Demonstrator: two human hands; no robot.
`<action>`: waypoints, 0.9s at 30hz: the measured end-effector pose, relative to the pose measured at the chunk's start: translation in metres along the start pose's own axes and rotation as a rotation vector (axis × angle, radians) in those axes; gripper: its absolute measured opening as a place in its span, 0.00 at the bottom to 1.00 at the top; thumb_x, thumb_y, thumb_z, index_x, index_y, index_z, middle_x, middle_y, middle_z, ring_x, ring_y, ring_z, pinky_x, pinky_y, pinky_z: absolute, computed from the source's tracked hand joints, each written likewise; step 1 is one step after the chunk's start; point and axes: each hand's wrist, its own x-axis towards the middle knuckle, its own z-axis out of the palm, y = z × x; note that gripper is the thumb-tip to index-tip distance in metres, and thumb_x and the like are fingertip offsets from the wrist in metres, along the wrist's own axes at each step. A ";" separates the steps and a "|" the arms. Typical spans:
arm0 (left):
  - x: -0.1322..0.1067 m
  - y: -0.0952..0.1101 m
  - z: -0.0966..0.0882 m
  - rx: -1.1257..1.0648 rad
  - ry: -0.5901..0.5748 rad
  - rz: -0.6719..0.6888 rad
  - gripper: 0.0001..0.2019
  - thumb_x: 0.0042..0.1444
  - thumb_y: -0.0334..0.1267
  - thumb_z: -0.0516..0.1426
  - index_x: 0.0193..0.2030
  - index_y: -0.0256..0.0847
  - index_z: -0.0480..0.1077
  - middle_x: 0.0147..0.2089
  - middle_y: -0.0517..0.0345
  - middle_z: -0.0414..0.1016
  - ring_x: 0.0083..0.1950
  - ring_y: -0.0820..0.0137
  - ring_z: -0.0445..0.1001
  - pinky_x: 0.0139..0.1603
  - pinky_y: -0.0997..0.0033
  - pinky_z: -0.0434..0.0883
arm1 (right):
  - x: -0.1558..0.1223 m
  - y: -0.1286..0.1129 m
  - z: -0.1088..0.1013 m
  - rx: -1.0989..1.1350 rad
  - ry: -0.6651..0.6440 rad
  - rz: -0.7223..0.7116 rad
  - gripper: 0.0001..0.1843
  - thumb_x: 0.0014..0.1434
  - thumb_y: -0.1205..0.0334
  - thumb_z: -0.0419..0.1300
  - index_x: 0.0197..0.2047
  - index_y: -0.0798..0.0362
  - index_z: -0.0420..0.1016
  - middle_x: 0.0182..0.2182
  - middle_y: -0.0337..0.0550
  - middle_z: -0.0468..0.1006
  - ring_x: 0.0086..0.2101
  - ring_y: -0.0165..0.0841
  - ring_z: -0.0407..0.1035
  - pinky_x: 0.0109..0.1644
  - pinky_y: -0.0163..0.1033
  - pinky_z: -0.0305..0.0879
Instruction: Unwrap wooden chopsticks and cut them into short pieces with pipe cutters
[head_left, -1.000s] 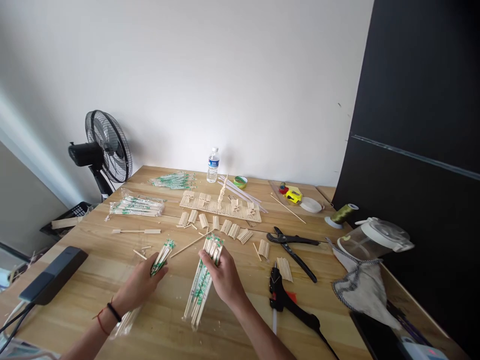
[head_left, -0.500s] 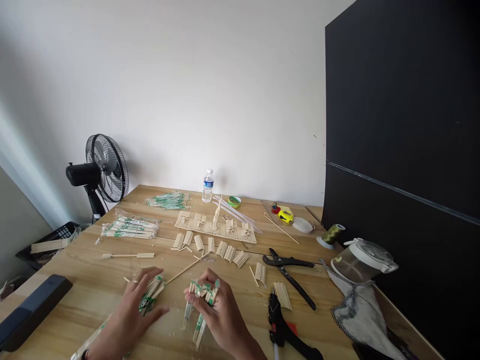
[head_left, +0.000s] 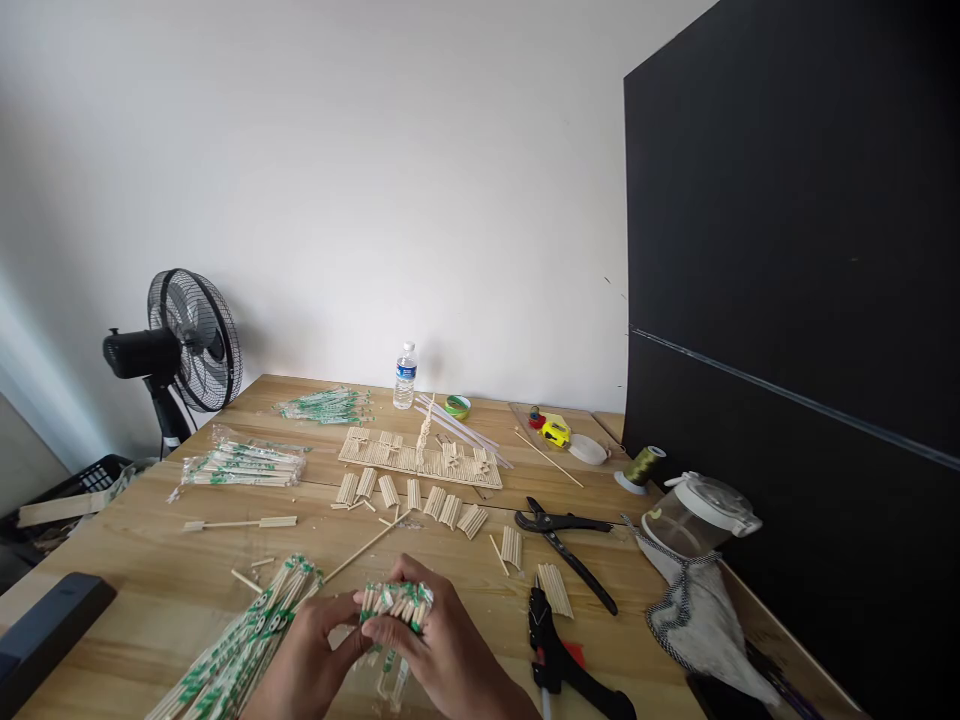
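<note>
My right hand [head_left: 442, 640] is closed round a bundle of paper-and-plastic-wrapped chopsticks [head_left: 397, 603], their ends facing up and lower parts hanging below. My left hand [head_left: 311, 650] meets the bundle from the left, thumb and forefinger pressed to its side. Beside my left hand lies a larger pile of wrapped chopsticks [head_left: 240, 640] with green print. Past my hands, small slatted pieces of cut sticks [head_left: 414, 493] stand in a row before a long slatted stick panel [head_left: 382, 455], with a thin stick structure [head_left: 425, 432] rising from it.
A glue gun [head_left: 551, 640] and black cutters [head_left: 570, 545] lie to the right, near a lidded jar [head_left: 705, 515] and cloth [head_left: 712, 620]. Farther back are a water bottle [head_left: 405, 375], yellow tape measure [head_left: 555, 430] and more wrapped chopsticks [head_left: 244, 465]. A fan [head_left: 195, 340] stands left.
My left hand has moved right from the pile of wrapped chopsticks to the bundle in my right hand, and its fingers have closed. The view has turned slightly right.
</note>
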 end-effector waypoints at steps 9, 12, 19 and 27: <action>-0.007 -0.011 0.008 -0.016 0.043 -0.034 0.15 0.63 0.52 0.62 0.35 0.43 0.82 0.33 0.55 0.83 0.35 0.62 0.79 0.40 0.72 0.75 | 0.007 -0.002 -0.001 -0.046 -0.060 -0.004 0.12 0.59 0.58 0.69 0.34 0.49 0.69 0.27 0.33 0.69 0.28 0.31 0.64 0.33 0.34 0.63; -0.009 -0.013 0.013 -0.031 0.025 -0.020 0.17 0.65 0.52 0.60 0.35 0.43 0.81 0.33 0.54 0.83 0.36 0.61 0.80 0.41 0.71 0.76 | 0.006 0.003 0.001 -0.024 -0.015 0.018 0.14 0.57 0.52 0.72 0.34 0.49 0.72 0.26 0.34 0.71 0.28 0.33 0.68 0.31 0.34 0.64; -0.007 -0.003 0.008 -0.058 -0.036 -0.038 0.20 0.67 0.55 0.56 0.37 0.43 0.80 0.32 0.56 0.80 0.35 0.63 0.77 0.43 0.70 0.75 | 0.009 -0.010 -0.013 -0.071 -0.128 0.046 0.16 0.57 0.52 0.73 0.32 0.49 0.70 0.25 0.32 0.68 0.28 0.31 0.65 0.30 0.33 0.59; -0.007 -0.003 0.008 -0.128 -0.059 -0.061 0.19 0.64 0.56 0.58 0.36 0.44 0.81 0.30 0.56 0.80 0.37 0.62 0.77 0.45 0.70 0.76 | 0.010 -0.007 -0.004 -0.069 -0.118 0.029 0.20 0.59 0.49 0.71 0.28 0.50 0.67 0.28 0.34 0.69 0.30 0.32 0.66 0.35 0.35 0.62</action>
